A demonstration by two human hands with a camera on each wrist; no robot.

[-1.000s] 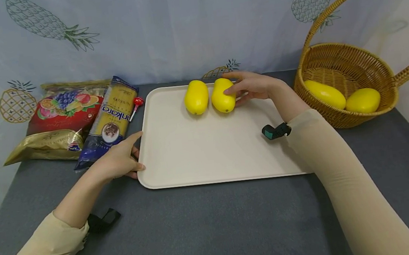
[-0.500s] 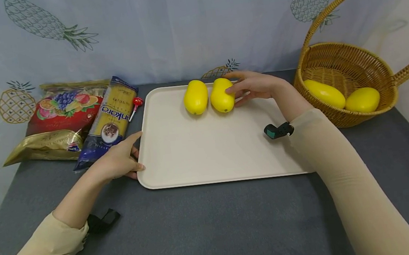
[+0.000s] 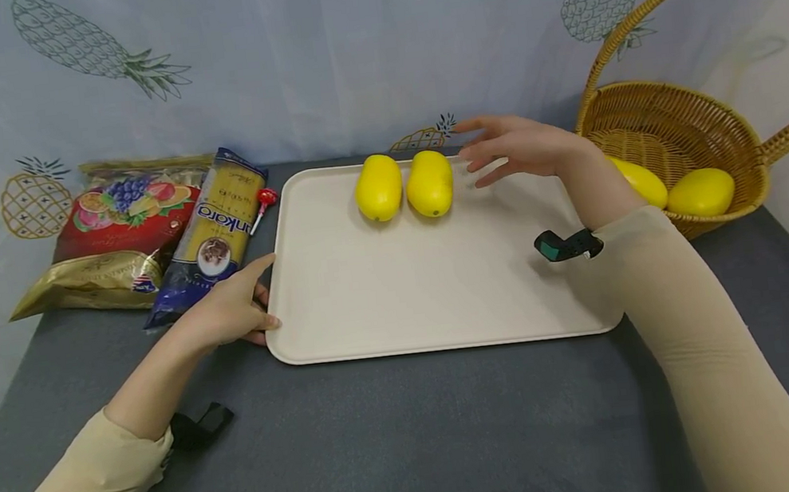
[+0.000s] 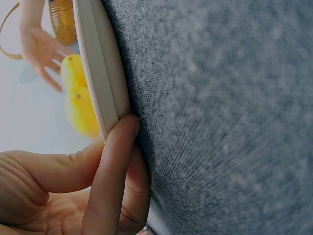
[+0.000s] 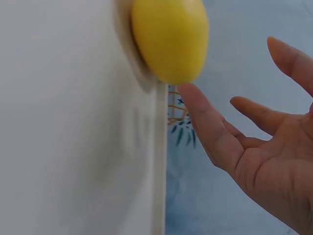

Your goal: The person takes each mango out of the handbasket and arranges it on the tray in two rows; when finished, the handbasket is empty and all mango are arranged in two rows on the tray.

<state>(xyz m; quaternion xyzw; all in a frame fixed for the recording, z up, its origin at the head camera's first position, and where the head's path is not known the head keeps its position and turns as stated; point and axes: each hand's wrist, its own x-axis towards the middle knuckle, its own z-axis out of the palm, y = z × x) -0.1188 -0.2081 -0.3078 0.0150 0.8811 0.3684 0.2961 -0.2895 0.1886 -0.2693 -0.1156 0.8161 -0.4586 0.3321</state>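
Two smooth, oblong yellow fruits, mango-like, lie side by side near the far edge of a cream tray [image 3: 428, 290]: the left fruit [image 3: 378, 188] and the right fruit [image 3: 430, 184]. My right hand [image 3: 521, 146] is just right of the right fruit, above the tray's far right part, fingers spread and holding nothing; the head view shows a gap between them. At the tray's left side, my left hand [image 3: 231, 307] grips the rim. In the left wrist view its thumb and fingers [image 4: 110, 171] pinch the tray edge, which stands close over the grey cloth.
A wicker basket [image 3: 753, 152] with a tall handle stands at right, holding two more yellow fruits [image 3: 701, 193]. Left of the tray lie a red and gold candy bag [image 3: 125, 226], a blue and gold packet [image 3: 219, 224] and a red lollipop [image 3: 265, 199]. A pineapple-print curtain [image 3: 317, 62] hangs behind.
My right hand has let go of the right fruit and moved right, toward the basket, its fingers opening. The fruits and tray stay in place, and my left hand has not moved.
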